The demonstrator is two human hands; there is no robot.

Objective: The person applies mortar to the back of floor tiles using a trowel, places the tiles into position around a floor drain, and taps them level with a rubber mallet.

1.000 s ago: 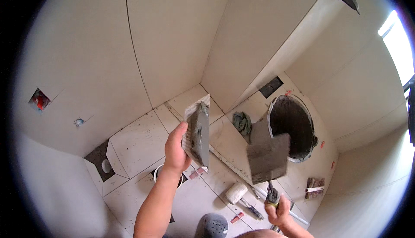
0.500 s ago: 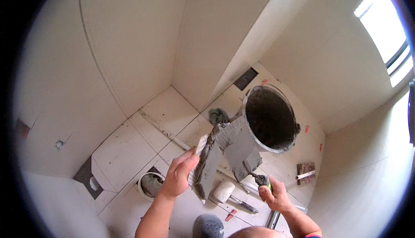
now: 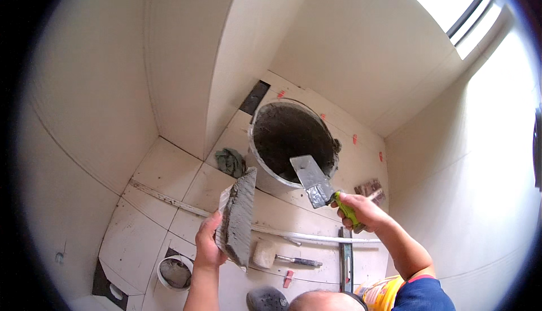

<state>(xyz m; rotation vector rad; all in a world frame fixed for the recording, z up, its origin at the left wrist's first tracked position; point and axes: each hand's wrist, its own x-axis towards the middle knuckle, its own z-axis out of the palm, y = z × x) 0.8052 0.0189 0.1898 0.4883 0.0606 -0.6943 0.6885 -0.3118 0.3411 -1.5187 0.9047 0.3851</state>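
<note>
My left hand [image 3: 209,242] grips a narrow piece of tile [image 3: 224,200] by its pale ribbed back edge. A layer of grey mortar [image 3: 239,215] coats the side facing right. My right hand [image 3: 366,212] is closed round the green handle of a flat trowel [image 3: 307,172], whose blade reaches over the near rim of a large bucket [image 3: 272,183]. A thin grey smear covers the blade, thicker near the handle. Wet mortar lines the bucket's inside [image 3: 285,133]. The trowel and the tile piece are apart.
On the tiled floor lie a white-headed mallet [image 3: 264,253], a spirit level [image 3: 346,257], a green-grey rag [image 3: 230,162] and red wedges [image 3: 288,279]. A small white bucket [image 3: 162,277] stands left, a yellow one [image 3: 389,293] near right. Walls enclose the corner; a shoe [image 3: 265,298] shows below.
The trowel has come away from the tile piece and swung right to the large bucket, its thick mortar load gone. The tile piece now stands more upright. The whole view has shifted.
</note>
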